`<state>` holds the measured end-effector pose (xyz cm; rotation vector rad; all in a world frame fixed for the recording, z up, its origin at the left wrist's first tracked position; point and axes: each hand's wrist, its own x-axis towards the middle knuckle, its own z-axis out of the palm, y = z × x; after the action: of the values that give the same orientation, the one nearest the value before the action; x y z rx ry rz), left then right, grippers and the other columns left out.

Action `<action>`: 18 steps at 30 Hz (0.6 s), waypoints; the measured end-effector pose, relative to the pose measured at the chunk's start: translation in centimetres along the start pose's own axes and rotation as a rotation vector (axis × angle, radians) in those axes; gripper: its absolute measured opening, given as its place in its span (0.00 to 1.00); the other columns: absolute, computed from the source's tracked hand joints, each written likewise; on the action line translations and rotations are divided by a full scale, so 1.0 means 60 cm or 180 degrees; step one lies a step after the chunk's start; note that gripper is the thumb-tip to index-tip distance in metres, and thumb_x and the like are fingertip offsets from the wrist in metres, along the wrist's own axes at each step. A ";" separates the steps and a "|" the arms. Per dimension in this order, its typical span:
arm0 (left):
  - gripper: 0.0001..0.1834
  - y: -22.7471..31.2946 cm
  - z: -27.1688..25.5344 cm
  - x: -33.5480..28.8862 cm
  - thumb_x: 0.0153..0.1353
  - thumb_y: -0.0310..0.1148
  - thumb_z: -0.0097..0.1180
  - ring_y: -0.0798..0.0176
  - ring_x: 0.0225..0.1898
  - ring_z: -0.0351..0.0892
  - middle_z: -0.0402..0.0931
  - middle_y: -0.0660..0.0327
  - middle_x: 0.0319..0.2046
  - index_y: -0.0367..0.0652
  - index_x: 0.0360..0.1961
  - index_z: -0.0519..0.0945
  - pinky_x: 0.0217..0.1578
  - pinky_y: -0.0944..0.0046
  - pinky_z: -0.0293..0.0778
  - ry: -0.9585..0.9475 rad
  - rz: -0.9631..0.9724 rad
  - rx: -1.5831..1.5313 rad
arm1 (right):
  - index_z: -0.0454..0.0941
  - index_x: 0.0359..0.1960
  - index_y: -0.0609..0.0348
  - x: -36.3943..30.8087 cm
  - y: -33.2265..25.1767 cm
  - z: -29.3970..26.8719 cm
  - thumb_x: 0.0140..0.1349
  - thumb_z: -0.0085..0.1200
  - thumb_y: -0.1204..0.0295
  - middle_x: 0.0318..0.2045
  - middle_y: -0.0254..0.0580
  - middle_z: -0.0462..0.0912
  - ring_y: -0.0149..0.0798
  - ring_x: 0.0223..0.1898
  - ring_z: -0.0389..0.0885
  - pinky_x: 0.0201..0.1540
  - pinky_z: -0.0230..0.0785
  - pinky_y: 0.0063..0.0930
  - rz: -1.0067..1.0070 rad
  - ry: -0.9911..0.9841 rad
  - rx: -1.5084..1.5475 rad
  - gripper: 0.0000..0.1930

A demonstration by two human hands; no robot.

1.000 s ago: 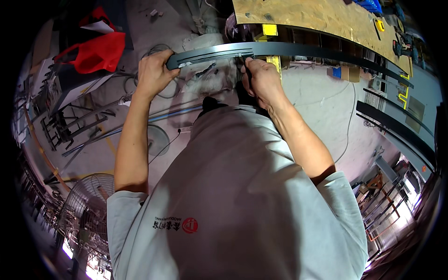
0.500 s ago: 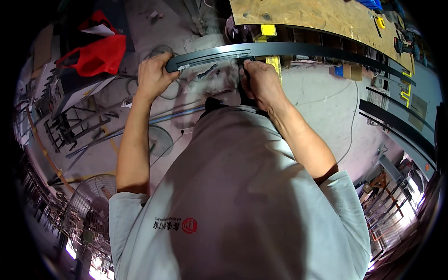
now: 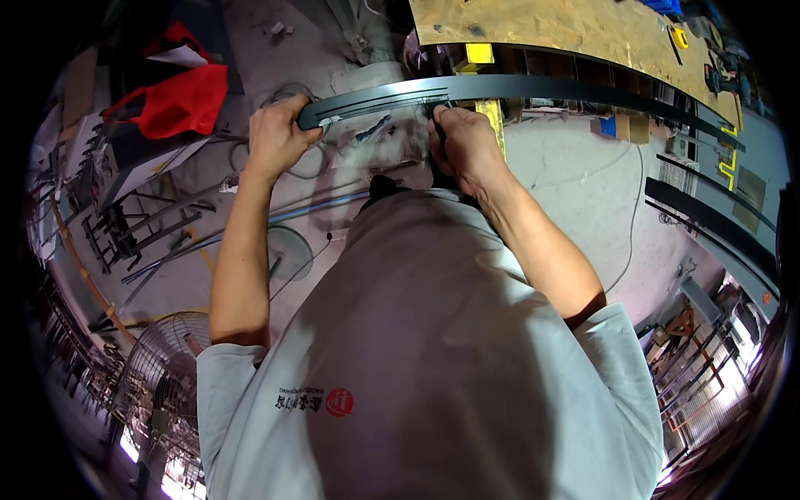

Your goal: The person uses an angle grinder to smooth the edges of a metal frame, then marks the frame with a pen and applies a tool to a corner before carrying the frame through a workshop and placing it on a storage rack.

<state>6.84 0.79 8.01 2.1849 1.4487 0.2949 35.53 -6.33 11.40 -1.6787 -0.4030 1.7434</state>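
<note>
A long dark grey metal profile [image 3: 533, 87] stretches from the middle out to the right, its near side slotted at the left end. My left hand [image 3: 279, 142] is closed around that left end, thumb and fingers on opposite sides. Against the near edge, at the inner end of the slots, is my right hand [image 3: 468, 142]. Its fingers are curled round a dark, narrow thing [image 3: 439, 148] whose kind I cannot make out. Small whitish bits show along the slotted edge near my left hand.
A wooden-topped bench [image 3: 533, 25] stands beyond the profile, with yellow brackets [image 3: 479, 53] under it. More dark profiles [image 3: 708, 221] lie at the right. A red bag [image 3: 187, 98] is at the far left, a caged fan [image 3: 162, 367] at the near left. Cables [image 3: 637, 225] trail on the floor.
Both hands keep their hold and the profile stays almost in place. The whole view has shifted very slightly.
</note>
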 end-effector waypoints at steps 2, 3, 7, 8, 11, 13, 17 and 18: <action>0.22 0.001 -0.001 0.000 0.42 0.29 0.73 0.39 0.37 0.83 0.82 0.47 0.33 0.39 0.42 0.83 0.38 0.50 0.75 -0.0006 -0.0002 0.0017 | 0.76 0.29 0.56 0.003 0.002 0.004 0.78 0.44 0.63 0.13 0.34 0.71 0.29 0.09 0.60 0.09 0.47 0.27 -0.0101 -0.0076 0.0232 0.18; 0.22 0.001 -0.001 -0.001 0.42 0.30 0.73 0.39 0.37 0.83 0.82 0.47 0.33 0.40 0.42 0.83 0.38 0.50 0.75 -0.0042 -0.0018 0.0024 | 0.76 0.29 0.56 0.003 0.004 0.005 0.78 0.45 0.63 0.13 0.33 0.71 0.29 0.09 0.61 0.10 0.47 0.27 -0.0064 -0.0055 0.0154 0.18; 0.22 0.004 -0.003 -0.001 0.43 0.30 0.73 0.40 0.38 0.83 0.82 0.47 0.33 0.40 0.42 0.83 0.38 0.50 0.75 0.0001 -0.0002 -0.0005 | 0.76 0.29 0.58 0.006 0.010 0.010 0.78 0.46 0.64 0.14 0.33 0.70 0.29 0.09 0.60 0.10 0.48 0.27 0.0021 0.0046 0.0262 0.17; 0.22 0.004 -0.003 -0.001 0.43 0.31 0.73 0.40 0.38 0.83 0.82 0.47 0.33 0.40 0.42 0.83 0.38 0.50 0.75 0.0025 0.0005 -0.0018 | 0.75 0.30 0.58 0.007 0.012 0.011 0.78 0.46 0.64 0.14 0.33 0.70 0.29 0.09 0.60 0.10 0.48 0.27 0.0045 0.0072 0.0411 0.17; 0.22 0.005 -0.003 -0.001 0.43 0.30 0.72 0.40 0.38 0.83 0.82 0.47 0.34 0.40 0.42 0.83 0.39 0.51 0.75 0.0012 -0.0008 -0.0024 | 0.75 0.30 0.58 0.009 0.015 0.014 0.78 0.46 0.64 0.14 0.33 0.69 0.29 0.09 0.60 0.10 0.47 0.27 -0.0196 -0.0070 0.0205 0.17; 0.22 0.004 -0.002 -0.001 0.43 0.30 0.72 0.40 0.38 0.84 0.83 0.47 0.34 0.40 0.42 0.83 0.39 0.51 0.76 0.0009 0.0000 0.0025 | 0.75 0.30 0.58 0.010 0.017 0.016 0.79 0.45 0.65 0.14 0.34 0.69 0.30 0.09 0.59 0.10 0.47 0.28 -0.0257 0.0019 0.0031 0.17; 0.21 0.002 -0.001 -0.001 0.43 0.30 0.71 0.40 0.39 0.84 0.83 0.47 0.35 0.40 0.42 0.84 0.39 0.50 0.76 0.0036 0.0029 0.0030 | 0.74 0.29 0.58 0.010 0.020 0.018 0.79 0.45 0.65 0.13 0.35 0.69 0.31 0.08 0.59 0.10 0.47 0.28 -0.0199 -0.0014 0.0222 0.17; 0.21 0.001 -0.001 -0.001 0.43 0.31 0.71 0.40 0.39 0.84 0.83 0.47 0.35 0.40 0.42 0.84 0.39 0.50 0.76 0.0004 0.0011 0.0056 | 0.74 0.29 0.58 0.010 0.020 0.019 0.79 0.45 0.65 0.13 0.36 0.69 0.31 0.08 0.59 0.10 0.47 0.28 -0.0108 -0.0005 0.0233 0.17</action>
<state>6.86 0.70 8.09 2.2017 1.4537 0.2859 34.16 -6.55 10.30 -1.6101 -0.3619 1.7143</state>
